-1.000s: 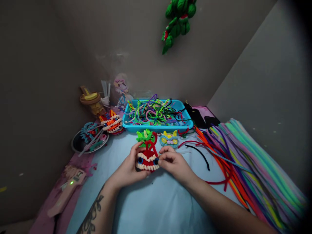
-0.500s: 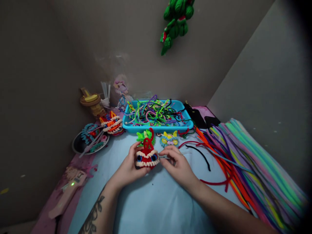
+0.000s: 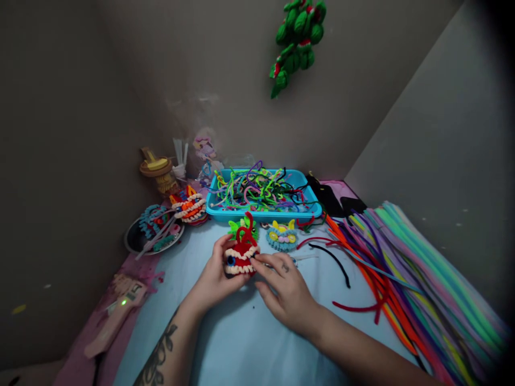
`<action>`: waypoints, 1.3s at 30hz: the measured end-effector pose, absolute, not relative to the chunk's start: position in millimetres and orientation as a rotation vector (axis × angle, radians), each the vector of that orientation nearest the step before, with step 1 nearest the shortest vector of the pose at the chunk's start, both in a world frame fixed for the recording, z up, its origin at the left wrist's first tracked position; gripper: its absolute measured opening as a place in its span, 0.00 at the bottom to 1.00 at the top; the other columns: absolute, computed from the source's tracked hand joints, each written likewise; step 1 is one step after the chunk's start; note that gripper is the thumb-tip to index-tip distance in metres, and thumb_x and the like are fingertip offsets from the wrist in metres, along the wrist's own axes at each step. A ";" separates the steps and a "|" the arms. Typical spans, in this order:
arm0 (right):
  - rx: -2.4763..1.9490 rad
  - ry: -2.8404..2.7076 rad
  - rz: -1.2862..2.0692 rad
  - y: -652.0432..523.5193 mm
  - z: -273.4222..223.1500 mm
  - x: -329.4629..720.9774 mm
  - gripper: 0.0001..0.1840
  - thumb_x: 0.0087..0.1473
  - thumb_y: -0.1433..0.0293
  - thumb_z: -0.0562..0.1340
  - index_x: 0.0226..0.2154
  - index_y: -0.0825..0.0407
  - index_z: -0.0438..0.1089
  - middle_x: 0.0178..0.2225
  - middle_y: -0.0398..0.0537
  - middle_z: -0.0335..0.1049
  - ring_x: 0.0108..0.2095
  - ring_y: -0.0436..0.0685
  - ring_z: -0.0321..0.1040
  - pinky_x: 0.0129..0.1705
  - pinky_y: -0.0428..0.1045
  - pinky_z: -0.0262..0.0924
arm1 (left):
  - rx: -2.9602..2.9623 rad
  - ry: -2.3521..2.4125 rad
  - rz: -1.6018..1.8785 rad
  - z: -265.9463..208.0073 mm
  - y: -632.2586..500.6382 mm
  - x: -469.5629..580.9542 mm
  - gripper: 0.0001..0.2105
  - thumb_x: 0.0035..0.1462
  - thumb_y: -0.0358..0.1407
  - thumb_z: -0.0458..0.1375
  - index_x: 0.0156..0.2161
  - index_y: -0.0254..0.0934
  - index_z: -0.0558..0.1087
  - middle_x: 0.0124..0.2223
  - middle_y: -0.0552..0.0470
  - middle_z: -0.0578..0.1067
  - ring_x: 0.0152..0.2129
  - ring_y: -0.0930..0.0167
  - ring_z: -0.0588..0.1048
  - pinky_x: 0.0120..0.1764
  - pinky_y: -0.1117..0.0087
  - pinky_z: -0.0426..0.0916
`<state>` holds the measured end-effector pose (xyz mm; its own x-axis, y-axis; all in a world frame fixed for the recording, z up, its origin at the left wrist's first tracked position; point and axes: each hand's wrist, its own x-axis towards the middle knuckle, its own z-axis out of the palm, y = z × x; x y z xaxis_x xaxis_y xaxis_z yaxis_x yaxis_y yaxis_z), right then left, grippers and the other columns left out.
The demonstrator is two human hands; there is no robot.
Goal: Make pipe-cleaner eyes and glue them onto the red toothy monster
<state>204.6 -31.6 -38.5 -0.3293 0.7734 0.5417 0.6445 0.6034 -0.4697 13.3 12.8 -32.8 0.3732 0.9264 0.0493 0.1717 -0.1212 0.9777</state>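
Note:
My left hand (image 3: 215,273) is wrapped round a red pipe-cleaner monster head (image 3: 242,251), which has cream ruffled trim, blue-and-black eyes and a red loop on top. My right hand (image 3: 287,287) reaches in from the right with fingers stretched out. Its index fingertip lies on the eye at the head's right side and covers most of it; the thumb is apart, lower down. Just behind the held head are a green pipe-cleaner figure (image 3: 250,231), partly hidden, and a blue-and-yellow one (image 3: 281,238). A thin silvery object (image 3: 295,261) shows past my right hand, mostly hidden.
A blue tray (image 3: 265,216) of tangled pipe-cleaner scraps stands at the back. Bundled pipe cleaners (image 3: 426,273) spread along the right. At left are a metal bowl (image 3: 134,246), an orange figure (image 3: 189,206), a lidded cup (image 3: 161,174) and a pink glue gun (image 3: 116,319).
My right hand has shifted from the head's right edge onto its right eye, and its curled fingers have straightened. My left hand still holds the head. The view has tilted slightly.

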 end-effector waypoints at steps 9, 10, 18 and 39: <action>-1.078 -1.889 0.219 -28.0 -39.9 211.1 0.22 0.55 0.78 0.56 0.51 0.46 0.65 0.45 0.51 0.68 0.46 0.60 0.62 0.48 0.58 0.60 | 1.569 1.014 0.894 -29.2 12.9 14.2 0.36 0.48 0.33 0.63 0.57 0.41 0.47 0.56 0.40 0.63 0.51 0.61 0.68 0.48 0.61 0.67; -1.081 -1.920 0.218 -28.3 -40.2 210.1 0.22 0.54 0.78 0.56 0.51 0.47 0.65 0.45 0.51 0.68 0.46 0.60 0.61 0.48 0.58 0.59 | 1.581 1.015 0.899 -30.4 13.0 14.0 0.36 0.48 0.33 0.63 0.57 0.41 0.47 0.56 0.40 0.63 0.51 0.60 0.68 0.48 0.61 0.67; -1.076 -1.920 0.378 -28.3 -46.3 205.4 0.23 0.55 0.76 0.56 0.53 0.45 0.62 0.49 0.51 0.64 0.50 0.60 0.59 0.51 0.59 0.57 | 1.627 1.065 0.920 -35.6 12.3 15.6 0.36 0.48 0.32 0.62 0.57 0.41 0.47 0.55 0.40 0.61 0.49 0.61 0.69 0.47 0.60 0.67; -0.736 -0.709 1.602 -16.7 -48.7 196.7 0.32 0.35 0.77 0.71 0.45 0.44 0.66 0.46 0.43 0.67 0.45 0.55 0.65 0.43 0.48 0.61 | 0.701 0.797 1.042 -22.0 3.8 35.1 0.35 0.47 0.37 0.65 0.58 0.39 0.55 0.58 0.38 0.65 0.47 0.61 0.71 0.43 0.66 0.68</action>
